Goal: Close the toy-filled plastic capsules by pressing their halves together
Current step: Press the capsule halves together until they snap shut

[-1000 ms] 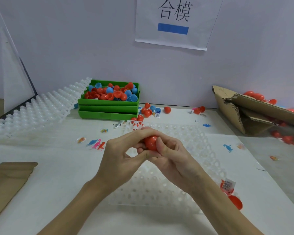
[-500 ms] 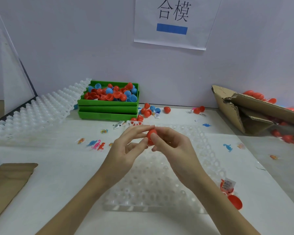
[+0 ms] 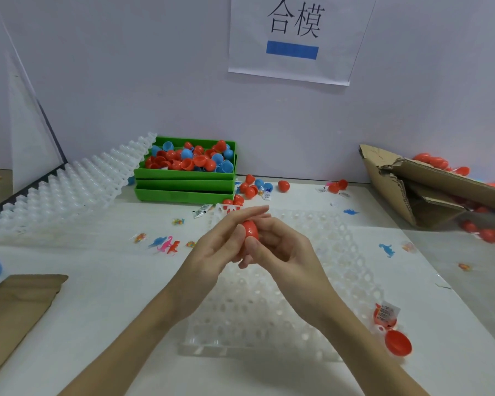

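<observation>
Both hands meet above the clear plastic capsule tray that lies on the white desk. Between them is a red capsule, held off the tray over its far half. The left hand has its fingers nearly straight, laid along the capsule's left side, fingertips pointing away from the person. The right hand curls round the capsule from the right, its thumb pressed against the lower part.

Beyond the tray stands a stack of green bins, the top one heaped with red and blue capsule halves. To the tray's near right lie an open red capsule half and a small packet. Left of the tray lie small toy dinosaurs.
</observation>
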Available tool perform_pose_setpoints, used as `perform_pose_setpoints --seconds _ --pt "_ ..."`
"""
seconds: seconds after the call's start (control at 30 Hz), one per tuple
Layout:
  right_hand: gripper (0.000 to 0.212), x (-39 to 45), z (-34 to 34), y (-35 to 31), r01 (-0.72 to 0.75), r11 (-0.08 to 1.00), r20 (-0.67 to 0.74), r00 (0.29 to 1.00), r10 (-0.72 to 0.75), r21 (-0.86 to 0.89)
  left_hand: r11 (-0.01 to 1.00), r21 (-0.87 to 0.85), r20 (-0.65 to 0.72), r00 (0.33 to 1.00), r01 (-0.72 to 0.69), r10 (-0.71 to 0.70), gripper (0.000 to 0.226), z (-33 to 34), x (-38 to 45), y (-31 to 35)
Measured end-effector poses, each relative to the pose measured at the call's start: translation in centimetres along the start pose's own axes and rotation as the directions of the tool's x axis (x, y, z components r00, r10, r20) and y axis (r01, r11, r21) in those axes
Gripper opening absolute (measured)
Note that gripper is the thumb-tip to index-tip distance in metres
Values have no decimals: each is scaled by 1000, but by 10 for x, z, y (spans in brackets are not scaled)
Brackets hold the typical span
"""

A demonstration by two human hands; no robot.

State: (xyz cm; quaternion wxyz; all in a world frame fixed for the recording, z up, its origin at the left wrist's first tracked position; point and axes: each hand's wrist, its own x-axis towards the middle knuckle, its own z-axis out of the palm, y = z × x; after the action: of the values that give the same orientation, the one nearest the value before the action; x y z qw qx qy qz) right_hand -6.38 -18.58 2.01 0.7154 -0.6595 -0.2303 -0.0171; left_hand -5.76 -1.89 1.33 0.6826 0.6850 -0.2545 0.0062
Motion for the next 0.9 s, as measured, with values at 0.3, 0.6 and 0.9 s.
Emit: perform_pose_setpoints --seconds 0.3,0.6,0.9 --pt "29 -1 2 3 -22 985 51 999 13 172 990 52 -66 989 -129 132 37 15 -3 5" --pt "29 0 0 0 -67 986 66 996 57 155 989 84 -102 986 -123 132 38 13 -4 0" --pt "39 5 -15 3 -41 930 -84 996 11 -366 945 326 -200 976 -12 82 35 4 0 -9"
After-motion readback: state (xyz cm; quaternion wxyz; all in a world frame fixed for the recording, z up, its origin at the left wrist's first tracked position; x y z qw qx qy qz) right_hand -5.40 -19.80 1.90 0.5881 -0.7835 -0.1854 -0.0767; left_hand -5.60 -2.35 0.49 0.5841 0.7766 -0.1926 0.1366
